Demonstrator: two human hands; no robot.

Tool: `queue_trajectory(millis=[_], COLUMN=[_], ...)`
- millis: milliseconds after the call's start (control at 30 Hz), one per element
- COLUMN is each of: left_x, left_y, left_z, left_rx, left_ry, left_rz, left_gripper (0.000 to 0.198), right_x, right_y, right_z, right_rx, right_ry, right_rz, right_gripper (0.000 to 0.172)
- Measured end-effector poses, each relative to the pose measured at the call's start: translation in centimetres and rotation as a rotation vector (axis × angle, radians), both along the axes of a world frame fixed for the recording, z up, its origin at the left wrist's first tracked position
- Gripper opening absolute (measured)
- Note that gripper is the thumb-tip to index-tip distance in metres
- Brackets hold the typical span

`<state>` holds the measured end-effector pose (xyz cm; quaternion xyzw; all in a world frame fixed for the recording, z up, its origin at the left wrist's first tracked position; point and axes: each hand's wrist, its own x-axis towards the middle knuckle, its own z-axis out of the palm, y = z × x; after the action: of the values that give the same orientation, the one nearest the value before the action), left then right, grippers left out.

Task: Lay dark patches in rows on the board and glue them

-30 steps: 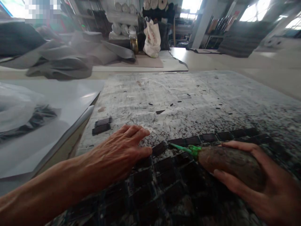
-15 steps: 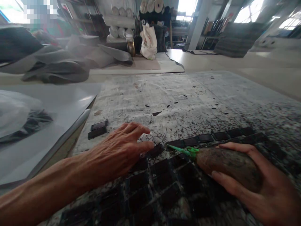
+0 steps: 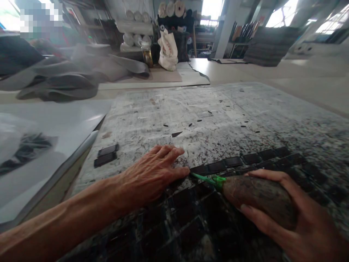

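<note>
A brown, rounded squeeze bottle (image 3: 259,198) with a thin green nozzle (image 3: 204,178) lies sideways in my right hand (image 3: 308,214), fingers and thumb wrapped round it. The nozzle tip points left and sits by the near end of a row of dark rectangular pieces (image 3: 216,167). My left hand (image 3: 163,167) is low over the sheet, palm down, fingers stretched forward and thumb apart. Its thumb tip is close to the nozzle tip; whether they touch I cannot tell. Under and below both hands spread several more dark pieces (image 3: 191,233), partly hidden by the left hand.
Two dark pieces (image 3: 105,154) lie apart on the stained whitish sheet (image 3: 152,112), among small dark scraps. A clear plastic bag (image 3: 24,142) is at left. Grey fabric (image 3: 79,72), a jar (image 3: 147,54) and a white bag (image 3: 167,51) stand farther back.
My left hand has moved right, its thumb now beside the nozzle tip and over the dark piece it was next to. My right hand still grips the bottle; the view has shifted slightly.
</note>
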<state>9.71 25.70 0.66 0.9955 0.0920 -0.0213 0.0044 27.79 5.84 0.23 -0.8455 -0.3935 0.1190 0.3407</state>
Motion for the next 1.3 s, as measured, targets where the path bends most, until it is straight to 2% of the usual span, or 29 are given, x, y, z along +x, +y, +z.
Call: queue_trajectory(millis=[167, 300, 633, 967, 1300], left_x=[-0.1, 0.1, 0.2, 0.3, 0.5], left_y=[0.2, 0.3, 0.5, -1.0, -1.1], left_z=[-0.3, 0.0, 0.1, 3.7, 4.1], left_rx=[-0.014, -0.016, 0.013, 0.028, 0.034], left_ry=[0.002, 0.001, -0.010, -0.093, -0.082], left_rz=[-0.025, -0.042, -0.049, -0.053, -0.069], left_gripper=[0.049, 0.047, 0.050, 0.044, 0.039], right_x=[0.4, 0.9, 1.8, 1.6, 2.0], right_y=[-0.3, -0.6, -1.1, -1.1, -1.6], right_z=[-0.6, -0.9, -0.6, -0.2, -0.1], right_rx=[0.038, 0.032, -0.006, 0.028, 0.033], right_ry=[-0.020, 0.003, 0.038, 0.026, 0.076], right_rz=[-0.007, -0.016, -0.054, -0.065, -0.109], right_gripper=[0.031, 0.037, 0.046, 0.039, 0.042])
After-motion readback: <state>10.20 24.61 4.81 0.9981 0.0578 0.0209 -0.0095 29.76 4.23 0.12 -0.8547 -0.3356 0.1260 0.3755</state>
